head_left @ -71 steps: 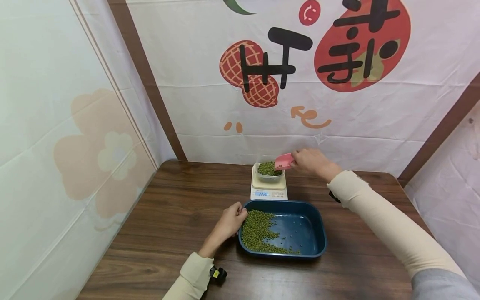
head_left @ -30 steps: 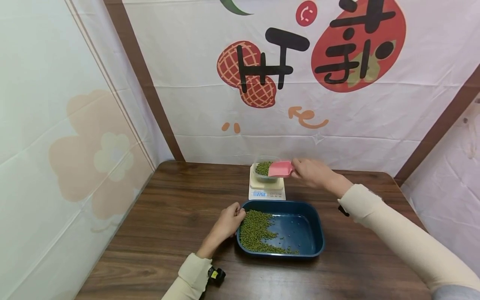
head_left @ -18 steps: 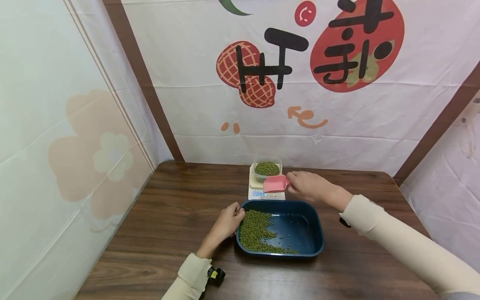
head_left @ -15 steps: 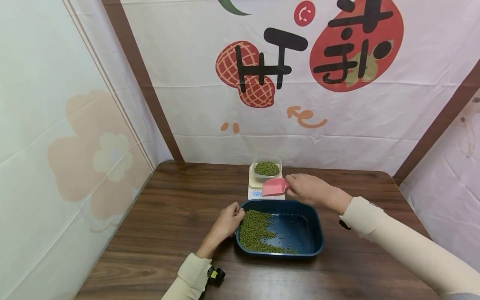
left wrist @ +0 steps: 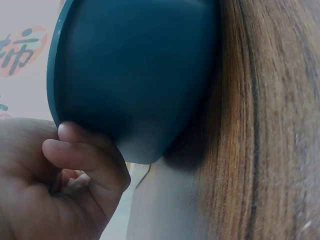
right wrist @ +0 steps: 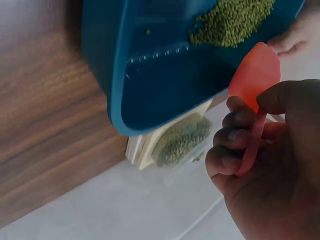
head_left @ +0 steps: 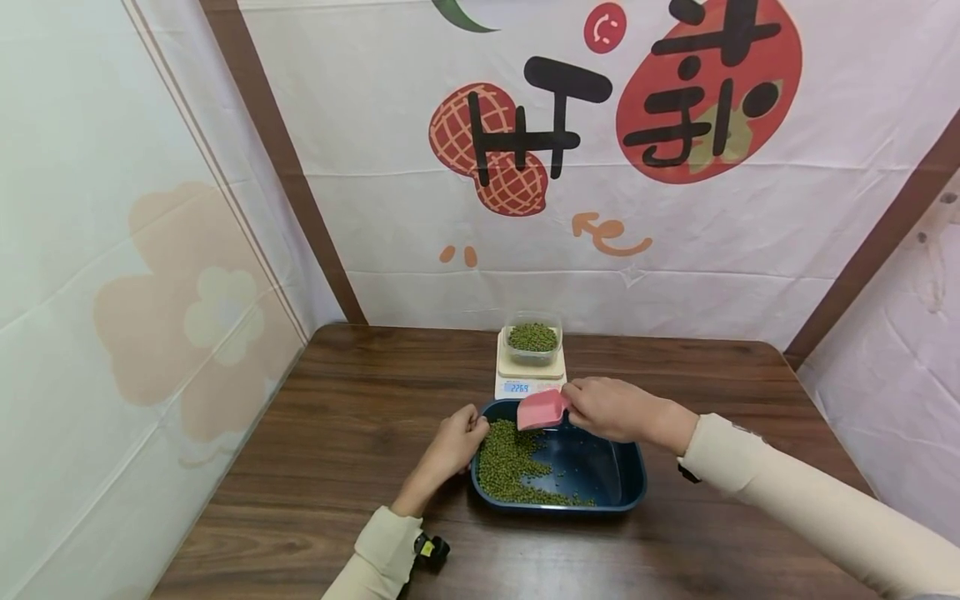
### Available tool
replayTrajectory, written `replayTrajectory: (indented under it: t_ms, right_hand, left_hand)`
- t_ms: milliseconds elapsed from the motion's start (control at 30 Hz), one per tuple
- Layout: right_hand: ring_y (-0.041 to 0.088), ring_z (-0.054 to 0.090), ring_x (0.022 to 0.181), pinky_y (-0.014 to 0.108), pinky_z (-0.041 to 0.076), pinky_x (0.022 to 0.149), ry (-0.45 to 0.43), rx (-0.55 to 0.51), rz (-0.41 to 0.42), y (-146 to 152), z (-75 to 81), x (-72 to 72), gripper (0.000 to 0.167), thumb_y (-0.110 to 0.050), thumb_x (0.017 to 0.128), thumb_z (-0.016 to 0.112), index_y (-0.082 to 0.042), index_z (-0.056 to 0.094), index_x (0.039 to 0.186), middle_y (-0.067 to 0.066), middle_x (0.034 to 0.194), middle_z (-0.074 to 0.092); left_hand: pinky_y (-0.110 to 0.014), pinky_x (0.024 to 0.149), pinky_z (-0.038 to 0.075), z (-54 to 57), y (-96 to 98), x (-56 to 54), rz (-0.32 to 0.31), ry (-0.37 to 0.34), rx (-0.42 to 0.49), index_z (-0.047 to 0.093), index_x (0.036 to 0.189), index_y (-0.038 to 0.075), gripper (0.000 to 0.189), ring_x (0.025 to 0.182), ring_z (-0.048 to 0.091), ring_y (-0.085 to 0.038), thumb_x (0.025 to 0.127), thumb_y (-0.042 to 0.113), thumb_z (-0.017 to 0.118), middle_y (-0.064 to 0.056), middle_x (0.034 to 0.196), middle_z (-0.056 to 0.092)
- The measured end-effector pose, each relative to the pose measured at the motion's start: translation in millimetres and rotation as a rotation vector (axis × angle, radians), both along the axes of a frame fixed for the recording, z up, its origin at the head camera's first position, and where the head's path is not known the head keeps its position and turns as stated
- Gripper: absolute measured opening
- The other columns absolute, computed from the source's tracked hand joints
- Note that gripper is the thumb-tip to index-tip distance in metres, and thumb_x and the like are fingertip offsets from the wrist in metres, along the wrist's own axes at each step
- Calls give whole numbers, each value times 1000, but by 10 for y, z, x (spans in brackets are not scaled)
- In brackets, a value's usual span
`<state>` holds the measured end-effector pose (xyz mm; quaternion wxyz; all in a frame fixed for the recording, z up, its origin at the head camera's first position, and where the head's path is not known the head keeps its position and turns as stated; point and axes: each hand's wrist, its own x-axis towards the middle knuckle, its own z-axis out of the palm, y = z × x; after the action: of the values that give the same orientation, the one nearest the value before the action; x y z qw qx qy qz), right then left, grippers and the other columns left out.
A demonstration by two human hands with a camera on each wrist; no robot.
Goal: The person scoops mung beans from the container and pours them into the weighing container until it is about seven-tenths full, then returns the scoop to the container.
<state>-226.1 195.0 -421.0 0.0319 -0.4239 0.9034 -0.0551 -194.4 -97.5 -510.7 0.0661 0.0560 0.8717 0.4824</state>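
Note:
My left hand (head_left: pixel 450 442) grips the left rim of a dark blue plastic basin (head_left: pixel 596 467); in the left wrist view its fingers (left wrist: pixel 80 155) curl at the edge of the basin wall (left wrist: pixel 140 70). Green mung beans (head_left: pixel 504 462) lie heaped along the basin's left side, thinning toward the front. My right hand (head_left: pixel 611 408) holds a pink scoop (head_left: pixel 542 410) by its handle over the basin's back left part. In the right wrist view the fingers wrap round the handle of the scoop (right wrist: pixel 257 72), and the beans (right wrist: pixel 232 22) lie beyond it.
Right behind the basin stands a white kitchen scale (head_left: pixel 517 388) with a lit display. It bears a clear plastic container (head_left: pixel 534 357) of mung beans. A printed cloth (head_left: pixel 420 292) hangs behind the brown wooden table (head_left: pixel 352 400).
My right hand has brought the pink scoop from above the container, past the scale's display, forward and down to the basin. The reading rose from about 222 to about 226. The left hand stayed put.

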Motion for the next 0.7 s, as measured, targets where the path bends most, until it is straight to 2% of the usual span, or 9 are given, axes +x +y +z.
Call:
replayTrajectory:
  t_ms: [367,700]
  right_hand:
    - [6,44,69,24,40,64,-118,-10,46,-62,-143,109,8,-12,108,58,-11,58,101,-6,81,50]
    - [5,44,70,23,40,66,-156,-2,85,-104,-238,194,5,-12,108,58,-11,59,103,-7,83,51]
  left_hand:
    - [-24,40,41,11,-3,10,-3,7,-1,41,82,12,30,44,45,-13,111,17,49,2,63,41]
    - [-24,40,41,17,3,10,-5,0,2,42,82,13,31,43,46,-12,111,18,50,1,60,44]
